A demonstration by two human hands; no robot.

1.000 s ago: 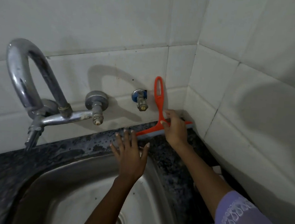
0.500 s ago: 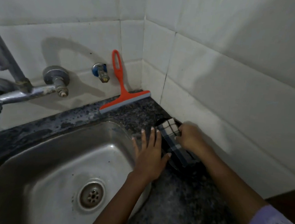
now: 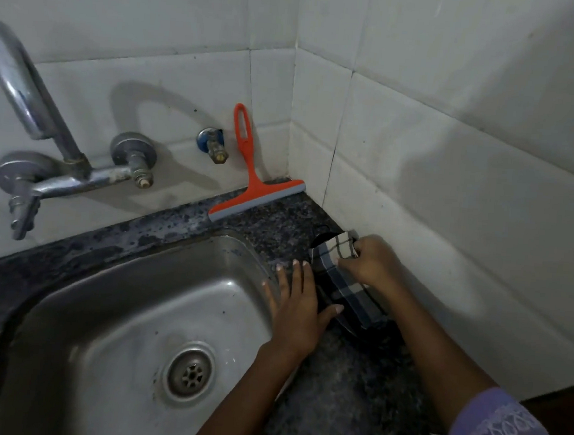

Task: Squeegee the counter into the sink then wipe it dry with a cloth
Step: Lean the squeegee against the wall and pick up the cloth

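Note:
An orange squeegee [image 3: 247, 183] leans against the back wall tiles, its blade resting on the dark speckled counter [image 3: 278, 223] in the corner. A folded checked cloth [image 3: 339, 273] lies on the counter by the right wall. My right hand [image 3: 374, 262] grips the cloth's far end with curled fingers. My left hand [image 3: 296, 304] lies flat with spread fingers on the right rim of the steel sink [image 3: 127, 307], just left of the cloth.
A curved chrome tap [image 3: 34, 135] with its valve juts from the back wall on the left. A small brass stopcock [image 3: 214, 146] sticks out beside the squeegee handle. White tiled walls close the corner at the back and right. Wet patches show behind the sink.
My right hand let go of the squeegee, left it leaning on the wall, moved right and took hold of the checked cloth. My left hand shifted to the sink's right rim.

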